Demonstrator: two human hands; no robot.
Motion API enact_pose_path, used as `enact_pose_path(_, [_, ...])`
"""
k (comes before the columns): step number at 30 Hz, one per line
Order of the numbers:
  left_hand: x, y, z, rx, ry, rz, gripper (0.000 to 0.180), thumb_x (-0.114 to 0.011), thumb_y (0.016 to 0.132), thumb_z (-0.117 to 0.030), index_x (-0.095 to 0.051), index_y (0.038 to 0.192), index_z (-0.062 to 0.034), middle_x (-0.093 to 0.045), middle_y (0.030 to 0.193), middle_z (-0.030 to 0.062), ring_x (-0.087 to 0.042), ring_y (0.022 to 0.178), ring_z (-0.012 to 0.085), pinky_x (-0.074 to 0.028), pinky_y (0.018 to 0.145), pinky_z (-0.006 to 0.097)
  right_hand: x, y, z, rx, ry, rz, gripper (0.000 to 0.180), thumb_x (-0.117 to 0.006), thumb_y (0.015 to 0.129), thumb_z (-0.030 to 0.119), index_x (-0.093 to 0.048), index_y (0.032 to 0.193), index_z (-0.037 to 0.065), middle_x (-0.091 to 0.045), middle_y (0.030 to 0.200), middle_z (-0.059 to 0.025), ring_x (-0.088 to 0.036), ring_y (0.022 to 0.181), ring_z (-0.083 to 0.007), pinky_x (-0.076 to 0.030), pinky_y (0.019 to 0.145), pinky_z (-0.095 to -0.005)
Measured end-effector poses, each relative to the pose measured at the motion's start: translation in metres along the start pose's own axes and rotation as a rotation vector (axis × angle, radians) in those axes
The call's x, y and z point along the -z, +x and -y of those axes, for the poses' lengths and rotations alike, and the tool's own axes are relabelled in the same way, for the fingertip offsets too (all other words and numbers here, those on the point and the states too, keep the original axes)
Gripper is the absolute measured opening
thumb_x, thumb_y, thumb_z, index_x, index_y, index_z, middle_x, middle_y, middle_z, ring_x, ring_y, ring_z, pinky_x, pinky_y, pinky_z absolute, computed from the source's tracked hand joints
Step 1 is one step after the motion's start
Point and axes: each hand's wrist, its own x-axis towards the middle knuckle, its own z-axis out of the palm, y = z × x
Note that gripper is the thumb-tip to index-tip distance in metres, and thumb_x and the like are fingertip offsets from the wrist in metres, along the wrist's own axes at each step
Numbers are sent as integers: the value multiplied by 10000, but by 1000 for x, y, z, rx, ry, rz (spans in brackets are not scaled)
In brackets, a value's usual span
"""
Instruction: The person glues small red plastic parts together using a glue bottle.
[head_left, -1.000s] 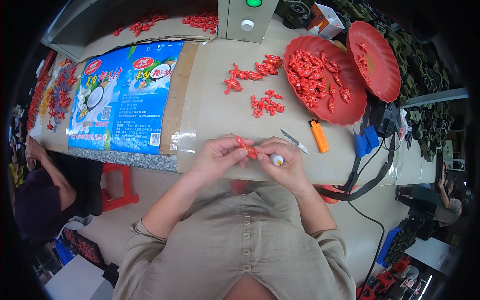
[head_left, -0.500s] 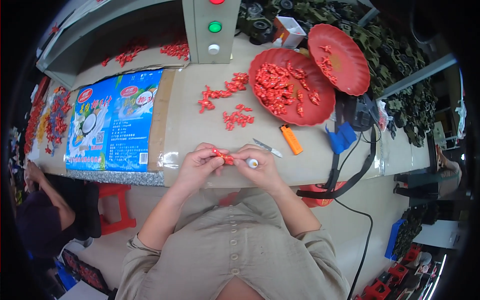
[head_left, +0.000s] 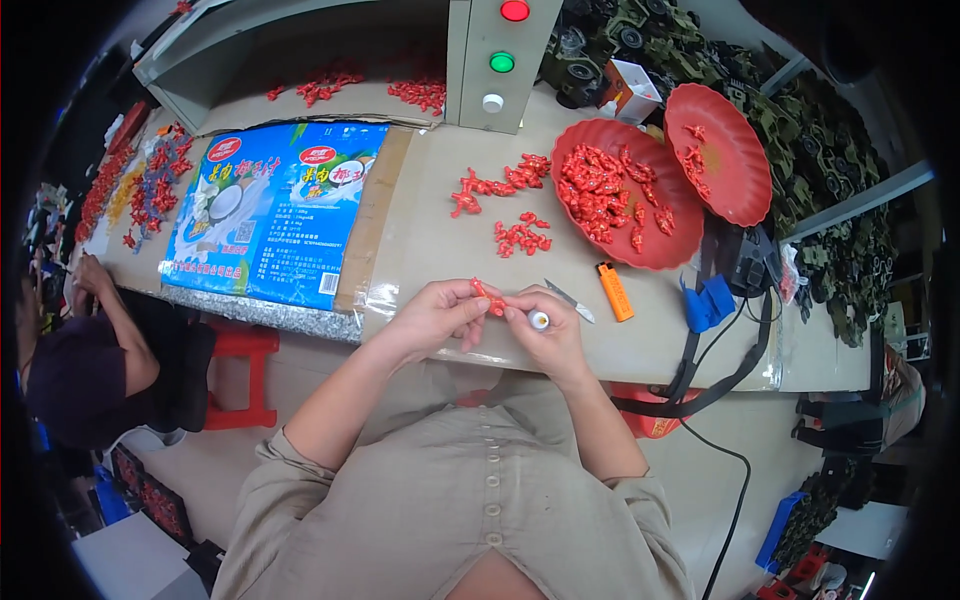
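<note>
Over the front edge of the table, my left hand (head_left: 440,318) pinches a small glossy red plastic figure (head_left: 486,295) between thumb and fingers. My right hand (head_left: 555,340) is closed right beside it, its thumb and fingertip at the figure's lower end. Tucked in the right hand is a white tube with a round end (head_left: 539,320); most of it is hidden by the fingers. Just beyond that hand lie a small craft knife blade (head_left: 570,300) and an orange lighter (head_left: 615,292). Loose red figures (head_left: 522,236) lie in small heaps farther up the table.
A red scalloped bowl (head_left: 680,245) holds many red figures; another bowl (head_left: 745,190) leans beside it. A blue printed carton sheet (head_left: 270,220) covers the left side. Behind stands a grey machine post with buttons (head_left: 500,90). Black straps (head_left: 745,360) hang off the right edge. A person (head_left: 90,360) sits far left.
The whole view has shifted, so the table and bowls appear farther right. Both hands stay together at the red figure, which now tilts more steeply between the fingers.
</note>
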Motion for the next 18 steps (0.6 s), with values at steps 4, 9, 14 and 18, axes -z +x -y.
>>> enact_pose_path(4, [3, -1, -2, 1, 10, -3, 194, -469, 851, -135, -535, 985, -10, -558, 799, 40, -492, 571, 75, -417, 471, 201, -4, 3, -1, 10, -8, -25, 80, -580, 700, -23, -589, 780, -17, -554, 691, -64, -510, 635, -128, -391, 567, -232])
enact_pose_path(9, [-4, 8, 0, -15, 32, 8, 194, -470, 846, -128, -538, 979, -3, -554, 773, 32, -490, 560, 71, -411, 467, 199, 9, -1, -2, 37, -33, -37, 87, -581, 710, -2, -589, 797, -4, -556, 712, -65, -515, 647, -140, -401, 581, -248])
enact_pose_path(14, [-1, 5, 4, -14, 151, -134, 189, -462, 834, -103, -527, 958, 23, -515, 661, 36, -470, 467, 87, -391, 381, 191, -3, 1, -22, 153, -4, -57, 79, -579, 718, 55, -557, 776, 6, -543, 712, -94, -536, 673, -201, -418, 614, -296])
enact_pose_path(18, [2, 0, 9, -71, 82, -125, 180, -452, 830, -54, -519, 977, 25, -560, 727, 67, -468, 453, 82, -388, 371, 190, -8, 2, -14, 148, 16, -59, 69, -582, 704, 26, -562, 765, 3, -546, 696, -77, -532, 663, -191, -415, 612, -290])
